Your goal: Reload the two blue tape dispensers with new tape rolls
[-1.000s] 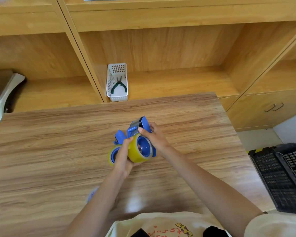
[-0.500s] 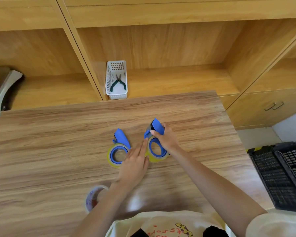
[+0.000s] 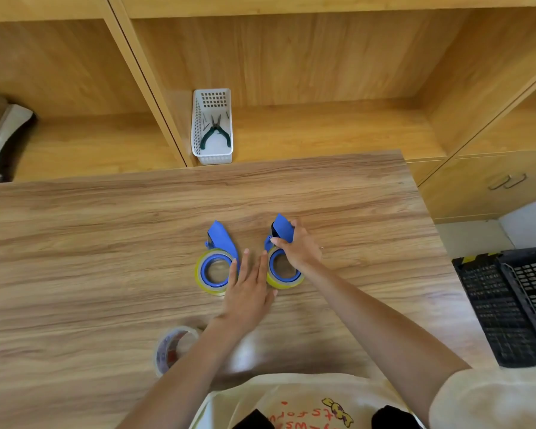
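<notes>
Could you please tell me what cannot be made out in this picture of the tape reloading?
Head view only:
- Right blue tape dispenser: the right hand covers part of its handle; grip cannot be judged.
- Nearly used-up tape roll: partly hidden by the left forearm.
- White device on the left shelf: cut off by the frame edge.
- Small items beside the green-handled pliers: too small.

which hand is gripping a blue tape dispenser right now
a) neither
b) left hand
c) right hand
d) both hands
c: the right hand has its fingers closed around the handle of the right dispenser, while the left hand lies flat and open on the table between the two dispensers.
</notes>
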Motion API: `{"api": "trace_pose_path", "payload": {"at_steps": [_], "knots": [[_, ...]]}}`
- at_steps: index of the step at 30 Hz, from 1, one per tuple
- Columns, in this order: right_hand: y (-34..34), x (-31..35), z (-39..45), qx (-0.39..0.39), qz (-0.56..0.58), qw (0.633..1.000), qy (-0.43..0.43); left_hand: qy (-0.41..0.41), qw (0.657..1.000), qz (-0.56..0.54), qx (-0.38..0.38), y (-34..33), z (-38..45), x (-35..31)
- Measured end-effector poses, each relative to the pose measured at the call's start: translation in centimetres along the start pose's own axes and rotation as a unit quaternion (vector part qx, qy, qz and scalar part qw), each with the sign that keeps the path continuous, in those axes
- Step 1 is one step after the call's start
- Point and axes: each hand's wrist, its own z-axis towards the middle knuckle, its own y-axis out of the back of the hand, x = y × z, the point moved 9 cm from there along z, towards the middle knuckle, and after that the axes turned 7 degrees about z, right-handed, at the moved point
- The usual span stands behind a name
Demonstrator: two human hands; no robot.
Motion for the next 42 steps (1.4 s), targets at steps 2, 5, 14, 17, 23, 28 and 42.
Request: {"api": "trace_pose_path", "payload": {"at_steps": [2,5,14,17,23,28,42], "knots": [[-0.4,0.2,0.4,0.005,-0.007,1.0,0.005,0.014,0.999,-0.003,0.031,-0.6,0.4,0.4],[-0.8,0.4,1.0,0.003,-0.014,1.0,0.007,0.014,0.997,0.009,0.069,-1.7,0.9,0.6],[-2.0,0.1,2.3,0.005,-0.026,1.0,0.005,0.018,0.994,0.029,0.104,-2.3,1.9,0.8],[-2.1,0.1,2.5,0.003,-0.028,1.0,0.014,0.018,0.991,0.043,0.122,-2.6,2.1,0.8],[-2.1,-0.9,2.3,0.018,0.02,0.999,0.039,0.017,0.992,0.047,0.119,-2.7,1.7,0.8],[-1.7,-1.8,1.6,0.032,0.067,0.996,0.053,0.02,0.992,0.047,0.119,-2.6,1.7,0.8],[-1.3,-0.9,1.7,0.149,-0.028,0.988,0.006,0.039,0.997,-0.016,0.07,-0.5,0.8,1.9]]}}
